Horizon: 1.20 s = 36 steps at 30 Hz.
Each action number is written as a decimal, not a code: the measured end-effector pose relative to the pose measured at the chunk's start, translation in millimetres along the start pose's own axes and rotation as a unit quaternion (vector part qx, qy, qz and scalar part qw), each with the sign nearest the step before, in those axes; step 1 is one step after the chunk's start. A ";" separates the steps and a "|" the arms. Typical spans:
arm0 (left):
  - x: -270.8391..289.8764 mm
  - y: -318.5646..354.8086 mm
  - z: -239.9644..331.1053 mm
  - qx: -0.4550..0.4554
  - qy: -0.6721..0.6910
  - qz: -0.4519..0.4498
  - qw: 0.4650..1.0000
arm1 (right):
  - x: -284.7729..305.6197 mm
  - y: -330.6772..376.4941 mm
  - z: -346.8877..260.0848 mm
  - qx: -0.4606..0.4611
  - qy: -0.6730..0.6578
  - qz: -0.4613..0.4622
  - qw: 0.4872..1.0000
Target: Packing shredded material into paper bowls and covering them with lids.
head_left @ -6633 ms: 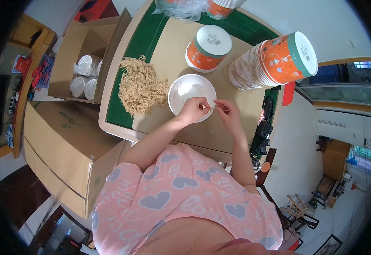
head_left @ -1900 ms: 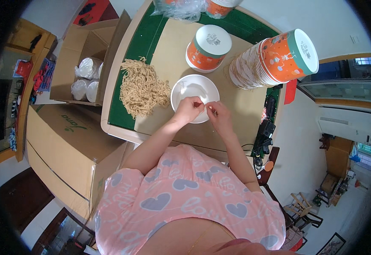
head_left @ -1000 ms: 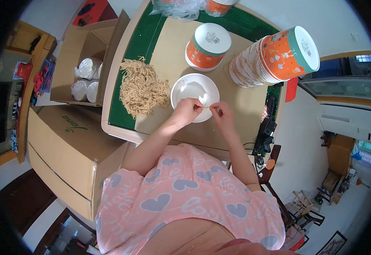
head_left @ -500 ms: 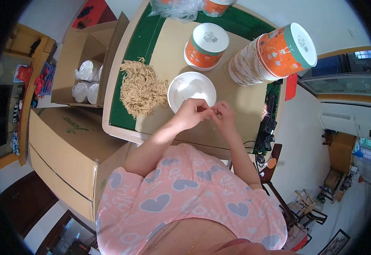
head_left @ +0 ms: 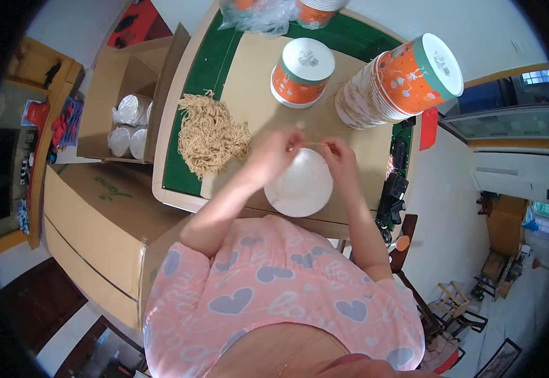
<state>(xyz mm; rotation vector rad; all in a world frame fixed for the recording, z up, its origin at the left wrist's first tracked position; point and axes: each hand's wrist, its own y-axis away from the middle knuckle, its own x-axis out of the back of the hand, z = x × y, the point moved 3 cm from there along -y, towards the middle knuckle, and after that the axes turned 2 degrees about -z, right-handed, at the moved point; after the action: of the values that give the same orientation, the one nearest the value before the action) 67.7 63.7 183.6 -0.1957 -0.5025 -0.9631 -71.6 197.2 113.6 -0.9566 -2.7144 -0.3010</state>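
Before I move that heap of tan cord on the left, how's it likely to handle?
The tan cord will probably be floppy, since its strands lie in slack loops. Lifting one part may drag others along, as it looks tangled. It seems unlikely to roll, being spread across the table.

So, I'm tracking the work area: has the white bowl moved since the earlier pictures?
Yes. Judged against the upturned orange tub, the white bowl has shifted toward the picture's lower edge and slightly right.
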 end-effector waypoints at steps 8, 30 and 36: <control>-27.0 12.4 -127.1 0.163 -0.197 -0.144 0.956 | 13.3 -41.0 90.5 -0.186 -0.001 -0.187 0.965; 47.9 -133.0 186.8 -0.446 0.013 0.200 0.872 | 237.5 -89.7 -261.6 0.224 0.045 0.181 0.956; -26.3 -159.0 152.6 -0.421 0.041 0.036 0.905 | 295.5 -126.1 -114.8 0.109 -0.018 0.211 0.971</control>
<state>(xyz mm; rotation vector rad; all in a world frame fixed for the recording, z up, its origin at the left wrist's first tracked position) -124.6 50.8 293.7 -0.9427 0.0318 -1.0634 -356.0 242.4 296.5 -1.4375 -2.4220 0.0956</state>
